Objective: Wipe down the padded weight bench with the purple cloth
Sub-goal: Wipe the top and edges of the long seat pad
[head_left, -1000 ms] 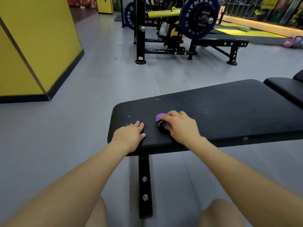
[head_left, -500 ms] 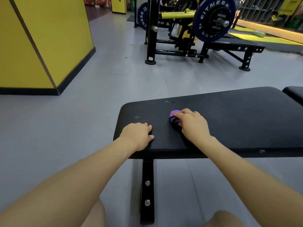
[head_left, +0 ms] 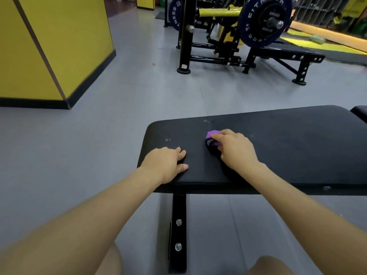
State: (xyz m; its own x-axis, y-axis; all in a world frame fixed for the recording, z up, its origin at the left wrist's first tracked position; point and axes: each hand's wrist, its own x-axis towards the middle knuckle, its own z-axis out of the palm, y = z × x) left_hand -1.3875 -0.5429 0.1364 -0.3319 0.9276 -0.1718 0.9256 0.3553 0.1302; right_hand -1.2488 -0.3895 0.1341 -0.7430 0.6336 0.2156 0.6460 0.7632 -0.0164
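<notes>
Right hand (head_left: 235, 150) grips purple cloth (head_left: 212, 138) on black bench pad (head_left: 288, 147); left hand (head_left: 165, 162) rests flat, fingers relaxed.

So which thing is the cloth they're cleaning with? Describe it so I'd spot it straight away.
Find the black padded bench stretching across the middle of the view. Two hands rest near its left end; the purple cloth is bunched under the fingers of the right hand. It is the only purple thing on the black pad.
</notes>
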